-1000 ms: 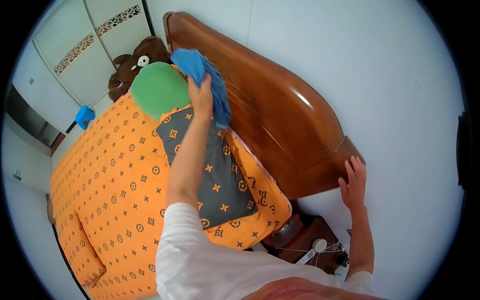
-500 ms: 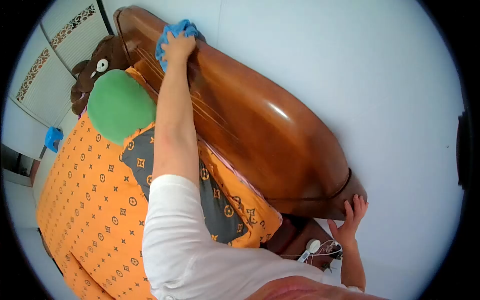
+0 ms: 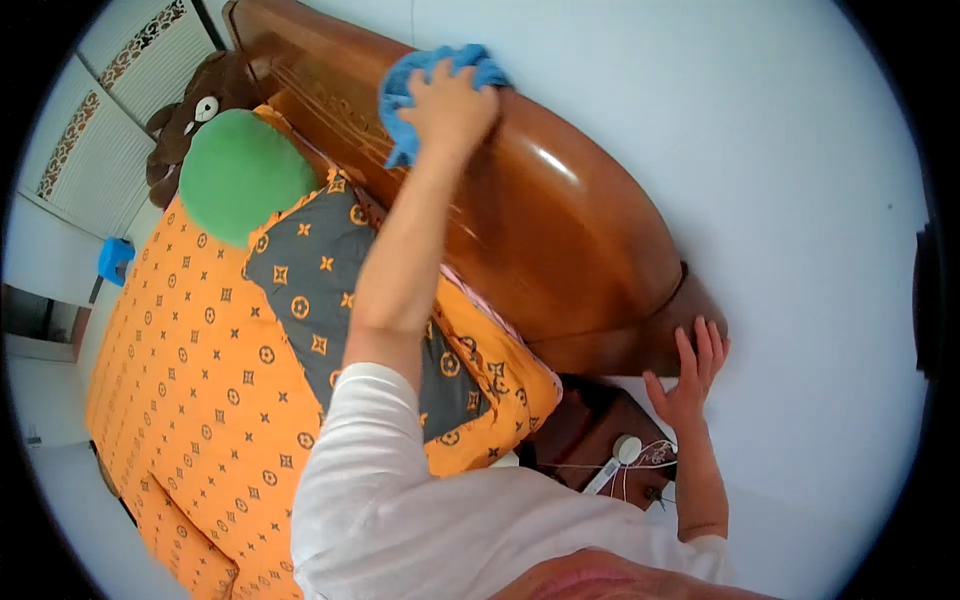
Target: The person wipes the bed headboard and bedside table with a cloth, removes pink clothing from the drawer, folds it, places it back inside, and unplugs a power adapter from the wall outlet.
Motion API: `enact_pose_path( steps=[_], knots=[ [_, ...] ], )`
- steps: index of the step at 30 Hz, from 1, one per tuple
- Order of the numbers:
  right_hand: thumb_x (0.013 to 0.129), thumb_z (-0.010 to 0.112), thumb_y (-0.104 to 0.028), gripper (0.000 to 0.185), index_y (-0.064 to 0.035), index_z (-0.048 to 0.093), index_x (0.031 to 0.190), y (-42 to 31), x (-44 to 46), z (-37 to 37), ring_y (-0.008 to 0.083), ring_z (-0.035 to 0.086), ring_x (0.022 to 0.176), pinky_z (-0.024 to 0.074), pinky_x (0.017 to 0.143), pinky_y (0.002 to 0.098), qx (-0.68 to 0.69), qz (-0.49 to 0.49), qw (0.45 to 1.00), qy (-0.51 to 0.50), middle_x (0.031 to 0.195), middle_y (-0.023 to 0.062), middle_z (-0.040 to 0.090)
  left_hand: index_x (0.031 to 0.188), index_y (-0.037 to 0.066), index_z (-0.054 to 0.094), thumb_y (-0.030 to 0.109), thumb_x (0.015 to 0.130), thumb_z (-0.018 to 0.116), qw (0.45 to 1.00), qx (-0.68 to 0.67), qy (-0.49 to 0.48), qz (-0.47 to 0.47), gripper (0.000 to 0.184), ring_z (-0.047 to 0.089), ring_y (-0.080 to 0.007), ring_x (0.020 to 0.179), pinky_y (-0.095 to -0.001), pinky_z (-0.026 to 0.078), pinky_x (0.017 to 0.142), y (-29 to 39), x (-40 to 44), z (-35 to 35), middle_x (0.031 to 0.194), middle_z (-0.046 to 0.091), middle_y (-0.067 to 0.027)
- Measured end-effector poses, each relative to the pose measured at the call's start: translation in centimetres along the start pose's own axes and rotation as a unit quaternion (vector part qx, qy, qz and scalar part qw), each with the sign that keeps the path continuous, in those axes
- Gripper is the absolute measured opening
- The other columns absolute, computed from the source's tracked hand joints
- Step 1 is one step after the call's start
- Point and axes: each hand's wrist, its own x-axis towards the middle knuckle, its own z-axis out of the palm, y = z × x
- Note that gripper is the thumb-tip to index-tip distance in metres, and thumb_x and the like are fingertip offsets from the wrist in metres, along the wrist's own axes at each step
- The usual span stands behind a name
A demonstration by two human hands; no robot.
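My left hand (image 3: 452, 112) presses a blue cloth (image 3: 400, 95) onto the upper edge of a glossy brown wooden headboard (image 3: 560, 235). Its fingers are spread over the bunched cloth, and part of the cloth hangs down the headboard's face. At the near end of the headboard rests my right hand (image 3: 690, 375), with nothing held in it. The fingers there are apart and lie against the dark end piece, thumb out to the side.
Orange patterned bedding (image 3: 200, 370) covers the bed, with a grey patterned pillow (image 3: 315, 265), a round green cushion (image 3: 245, 175) and a brown plush toy (image 3: 190, 125). A nightstand (image 3: 625, 420) holds a white round device (image 3: 627, 449) and cables. A blue stool (image 3: 115, 260) stands beyond.
My left hand and the blue cloth have slid along the headboard's top edge toward the near end. My right hand stays on the end piece. The view has shifted slightly.
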Motion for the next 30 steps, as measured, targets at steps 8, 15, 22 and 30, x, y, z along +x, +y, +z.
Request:
enact_pose_path(
  steps=[8,15,22,30],
  knots=[
    [0.075,0.061,-0.031,0.055,-0.0083,0.046,0.123,0.2,-0.3,-0.1,0.0323,0.026,0.127,0.0131,0.103,0.0530,0.008,-0.031,0.999,0.010,0.136,0.0140,0.033,0.084,0.012,0.063,0.017,0.057,0.068,0.951,-0.224,0.020,0.212,0.028,0.019,-0.0443,0.127,-0.0681,0.024,0.086,11.2,-24.0,2.0,0.138,0.031,-0.0103],
    [0.078,0.059,-0.024,0.047,-0.0059,0.049,0.121,3.0,1.0,-1.2,0.0321,0.038,0.118,0.0264,0.097,0.0471,-0.009,-0.093,0.995,-0.027,0.131,0.0134,0.040,0.074,0.004,0.060,0.018,0.057,0.066,0.951,-0.239,0.066,0.187,0.022,0.016,-0.0434,0.130,-0.0699,0.019,0.088,4.8,-21.0,6.7,0.140,0.025,-0.0192],
    [0.081,0.057,-0.024,0.053,-0.0010,0.041,0.126,2.8,2.7,-0.6,0.0371,0.033,0.123,0.0217,0.100,0.0530,-0.041,-0.095,0.993,-0.054,0.134,0.0198,0.035,0.104,-0.004,0.054,0.022,0.074,0.057,0.948,-0.249,0.198,0.018,0.041,0.022,-0.0472,0.124,-0.0544,0.024,0.097,-6.7,-9.7,10.6,0.137,0.024,-0.0251],
    [0.089,0.045,-0.037,0.057,-0.0001,0.031,0.130,4.0,1.4,-1.2,0.0423,0.027,0.126,0.0162,0.101,0.0593,-0.079,-0.059,0.984,-0.149,0.136,0.0249,0.027,0.123,-0.011,0.033,0.030,0.084,0.049,0.901,-0.316,0.292,-0.057,0.060,0.043,-0.0443,0.107,-0.0425,0.032,0.093,-21.6,7.2,10.7,0.117,0.045,-0.0317]
  ],
)
